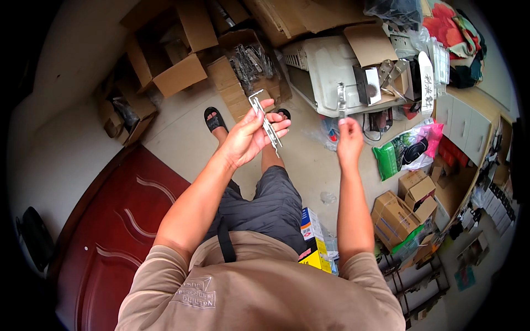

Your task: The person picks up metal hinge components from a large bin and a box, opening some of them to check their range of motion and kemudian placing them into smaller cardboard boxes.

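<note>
In the middle of the head view, my left hand [247,138] has its thumb and fingers round a slim metal bracket [269,128], which looks like several thin silvery strips with a bent upper end. My right hand [349,144] is closed in a pinch farther right. A short shiny metal piece [342,100] stands up from its fingertips, over the edge of a pale plastic crate [331,69]. Its exact kind is too small to make out. Beyond my left hand, an opened cardboard box [232,80] contains a heap of metal parts [251,63] in clear plastic.
Open cardboard boxes [182,74] stand at the far left. On the crate are a dark box [365,85] and metal fittings [393,74]. A green and pink bag [395,157] and cartons [395,218] lie right. A dark red door panel [127,220] is near left.
</note>
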Action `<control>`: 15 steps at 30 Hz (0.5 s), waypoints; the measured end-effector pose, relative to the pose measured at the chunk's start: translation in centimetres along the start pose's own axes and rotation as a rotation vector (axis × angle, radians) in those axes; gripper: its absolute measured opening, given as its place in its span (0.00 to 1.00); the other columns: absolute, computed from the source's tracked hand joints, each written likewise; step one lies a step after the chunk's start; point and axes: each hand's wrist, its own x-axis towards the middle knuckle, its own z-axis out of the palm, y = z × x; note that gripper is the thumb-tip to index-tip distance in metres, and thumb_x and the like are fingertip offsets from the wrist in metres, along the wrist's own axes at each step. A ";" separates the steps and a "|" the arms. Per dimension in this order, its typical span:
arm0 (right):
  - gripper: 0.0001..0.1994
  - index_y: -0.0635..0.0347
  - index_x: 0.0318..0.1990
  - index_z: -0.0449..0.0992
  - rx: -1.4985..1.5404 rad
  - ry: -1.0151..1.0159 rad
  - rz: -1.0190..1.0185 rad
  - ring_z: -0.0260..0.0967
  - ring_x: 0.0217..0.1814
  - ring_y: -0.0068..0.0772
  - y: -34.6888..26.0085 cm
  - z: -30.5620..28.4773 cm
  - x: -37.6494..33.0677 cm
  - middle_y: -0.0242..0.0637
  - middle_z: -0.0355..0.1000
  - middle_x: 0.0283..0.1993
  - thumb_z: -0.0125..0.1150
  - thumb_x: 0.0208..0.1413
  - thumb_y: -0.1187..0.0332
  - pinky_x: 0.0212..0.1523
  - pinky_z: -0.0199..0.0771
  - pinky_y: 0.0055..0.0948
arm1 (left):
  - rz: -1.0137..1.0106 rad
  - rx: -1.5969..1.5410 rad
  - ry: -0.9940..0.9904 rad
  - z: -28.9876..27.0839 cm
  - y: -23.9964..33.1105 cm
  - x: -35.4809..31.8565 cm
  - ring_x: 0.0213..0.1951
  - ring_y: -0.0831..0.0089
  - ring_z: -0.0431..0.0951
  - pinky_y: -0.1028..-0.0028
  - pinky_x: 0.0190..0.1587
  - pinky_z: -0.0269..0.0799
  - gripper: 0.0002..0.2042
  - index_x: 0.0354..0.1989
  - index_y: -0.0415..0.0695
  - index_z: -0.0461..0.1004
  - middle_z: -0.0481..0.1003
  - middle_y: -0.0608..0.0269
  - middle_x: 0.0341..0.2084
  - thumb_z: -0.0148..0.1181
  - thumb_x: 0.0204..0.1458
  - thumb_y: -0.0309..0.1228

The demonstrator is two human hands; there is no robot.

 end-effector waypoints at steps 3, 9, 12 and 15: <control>0.14 0.61 0.54 0.78 0.728 -0.375 0.381 0.70 0.37 0.23 -6.0 2.2 -6.2 0.28 0.75 0.37 0.58 0.75 0.59 0.40 0.71 0.26 | 0.042 -0.067 -0.127 -2.0 0.2 -0.2 0.64 0.49 0.76 0.50 0.70 0.72 0.27 0.78 0.43 0.55 0.78 0.53 0.55 0.42 0.77 0.42; 0.18 0.65 0.60 0.74 1.255 -0.757 0.568 0.68 0.38 0.25 -13.1 5.4 -11.8 0.31 0.73 0.43 0.48 0.79 0.59 0.41 0.69 0.26 | 0.053 -0.125 -0.162 -2.5 1.8 -1.2 0.63 0.53 0.77 0.55 0.68 0.74 0.30 0.80 0.43 0.51 0.75 0.52 0.63 0.42 0.76 0.46; 0.18 0.64 0.61 0.74 1.242 -0.808 0.533 0.68 0.39 0.26 -13.4 6.8 -12.1 0.31 0.72 0.43 0.48 0.80 0.58 0.42 0.69 0.26 | 0.053 -0.101 -0.163 -2.8 2.7 -2.0 0.69 0.55 0.71 0.55 0.69 0.72 0.33 0.81 0.44 0.48 0.69 0.51 0.69 0.43 0.75 0.48; 0.17 0.62 0.59 0.75 1.137 -0.784 0.517 0.68 0.39 0.24 -13.8 7.7 -12.7 0.30 0.72 0.43 0.49 0.79 0.59 0.43 0.69 0.25 | 0.061 -0.095 -0.148 -3.9 3.0 -2.8 0.74 0.54 0.66 0.55 0.70 0.70 0.34 0.82 0.43 0.47 0.66 0.50 0.72 0.43 0.75 0.49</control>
